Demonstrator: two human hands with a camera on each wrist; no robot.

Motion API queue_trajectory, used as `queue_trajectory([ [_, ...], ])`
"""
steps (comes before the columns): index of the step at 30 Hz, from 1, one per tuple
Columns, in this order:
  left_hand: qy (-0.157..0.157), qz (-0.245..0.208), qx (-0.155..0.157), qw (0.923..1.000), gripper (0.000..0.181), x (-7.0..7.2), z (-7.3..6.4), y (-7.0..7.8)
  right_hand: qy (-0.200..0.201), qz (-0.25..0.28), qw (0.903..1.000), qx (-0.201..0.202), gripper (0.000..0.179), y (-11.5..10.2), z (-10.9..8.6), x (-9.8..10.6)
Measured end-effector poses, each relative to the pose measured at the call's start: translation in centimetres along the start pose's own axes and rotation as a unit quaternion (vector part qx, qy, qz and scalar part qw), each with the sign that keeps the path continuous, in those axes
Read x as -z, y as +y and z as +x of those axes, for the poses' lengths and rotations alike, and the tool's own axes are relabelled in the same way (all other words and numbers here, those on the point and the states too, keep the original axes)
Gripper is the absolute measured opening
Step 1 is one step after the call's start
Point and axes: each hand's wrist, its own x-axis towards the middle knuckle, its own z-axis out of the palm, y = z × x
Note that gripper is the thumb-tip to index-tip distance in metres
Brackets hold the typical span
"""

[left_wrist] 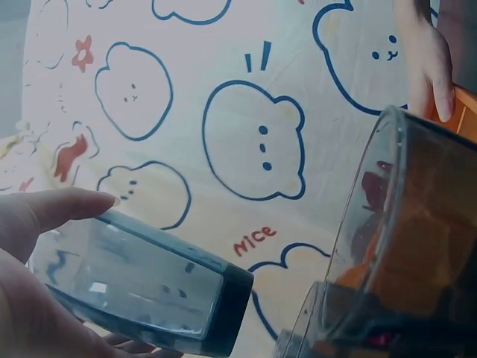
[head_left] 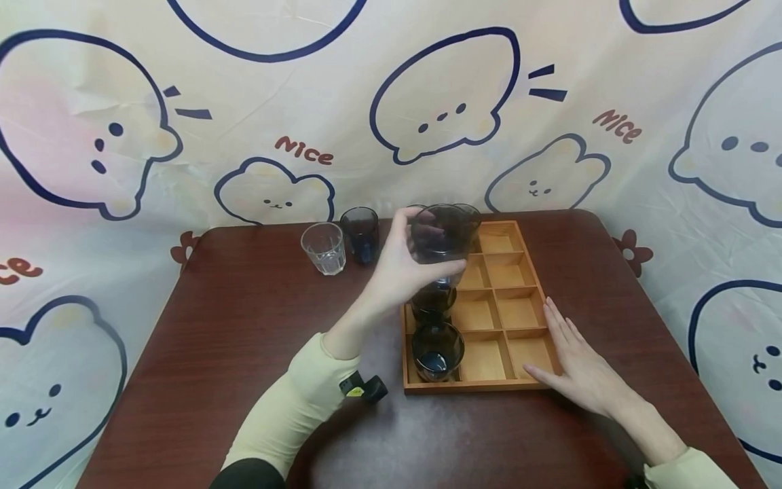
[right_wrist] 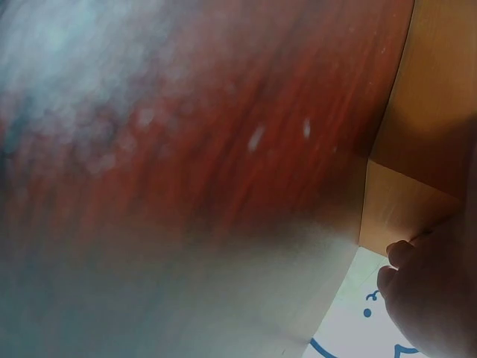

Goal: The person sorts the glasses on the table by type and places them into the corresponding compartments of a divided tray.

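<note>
Tray (head_left: 478, 312): at least two smoked glasses (head_left: 437, 350) in | clear tumbler (head_left: 324, 250), dark tumbler (head_left: 362, 238) outside leftward | left hand (head_left: 408, 265) grips grey glass (head_left: 442, 234) above; right hand (head_left: 577, 370) spread alongside

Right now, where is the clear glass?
In the head view, the clear glass stands at the back of the table, left of the wooden tray, just left of a dark bluish glass.

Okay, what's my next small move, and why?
Perhaps lower the dark, transparent glass tumbler held by your left hand into a bare compartment of the tan wooden tray: the tumbler hovers above it, similar dark tumblers stand in its left column, and your right hand rests at its right edge.
</note>
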Motion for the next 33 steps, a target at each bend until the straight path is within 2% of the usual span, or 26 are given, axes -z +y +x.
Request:
queue_trajectory([
  [10, -0.041, 0.053, 0.032, 0.9973, 0.089, -2.1, 3.6, -0.5, -0.017, 0.008, 0.9996, -0.022, 0.119, -0.2, 0.0, 0.5],
  [19, -0.072, 0.035, 0.034, 0.9962, 0.084, -2.9, 6.6, -2.7, -0.019, 0.01, 0.9996, -0.019, 0.119, -0.1, 0.0, 0.3],
  [25, -0.085, 0.124, -0.002, 0.9886, 0.091, -3.0, 8.0, -4.7, -0.019, 0.007, 0.9997, -0.017, 0.119, -0.1, 0.1, 0.3],
  [29, -0.082, 0.167, -0.027, 0.9822, 0.093, -3.1, 8.5, -6.0, -0.013, 0.003, 0.9998, -0.012, 0.12, 0.0, 0.1, 0.2],
  [31, -0.078, 0.186, -0.027, 0.9792, 0.095, -3.2, 8.7, -6.3, -0.009, 0.002, 0.9999, -0.01, 0.119, 0.1, 0.1, 0.1],
  [32, -0.074, 0.195, -0.029, 0.9777, 0.098, -3.3, 9.3, -7.3, -0.008, 0.002, 0.9999, -0.009, 0.119, 0.1, 0.1, 0.1],
  [33, -0.072, 0.204, -0.026, 0.976, 0.099, -3.3, 9.4, -7.4, -0.007, 0.002, 0.9999, -0.008, 0.119, 0.1, 0.1, 0.1],
])
